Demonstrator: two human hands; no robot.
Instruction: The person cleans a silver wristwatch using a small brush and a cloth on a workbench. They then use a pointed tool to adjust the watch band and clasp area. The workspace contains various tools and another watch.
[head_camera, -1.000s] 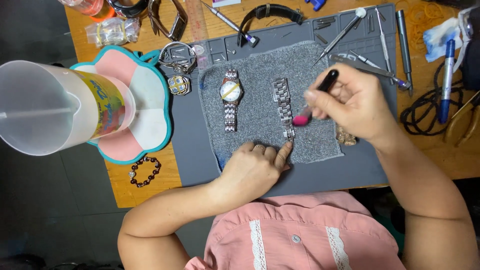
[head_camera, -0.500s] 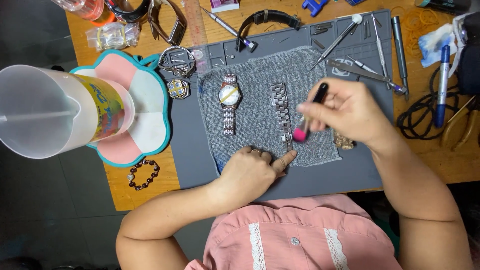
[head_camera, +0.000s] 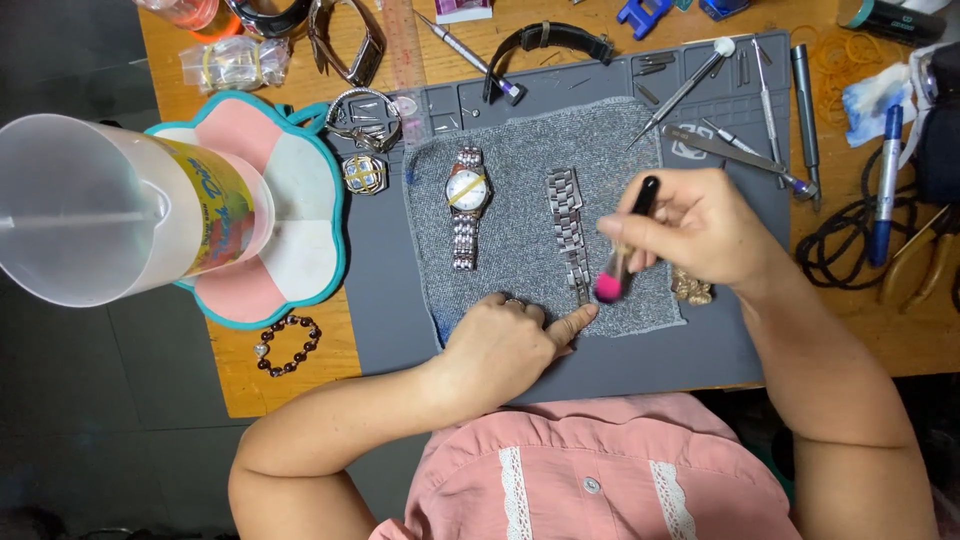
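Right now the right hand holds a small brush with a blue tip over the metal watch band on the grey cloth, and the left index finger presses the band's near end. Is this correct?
Not quite: the brush tip is pink, not blue, as the head view shows. The rest holds: the right hand holds it over the metal watch band on the grey cloth, and the left hand presses the band's near end with its index finger.

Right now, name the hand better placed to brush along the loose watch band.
Right hand: it holds the pink-tipped brush beside the loose watch band. Left hand pins its lower end.
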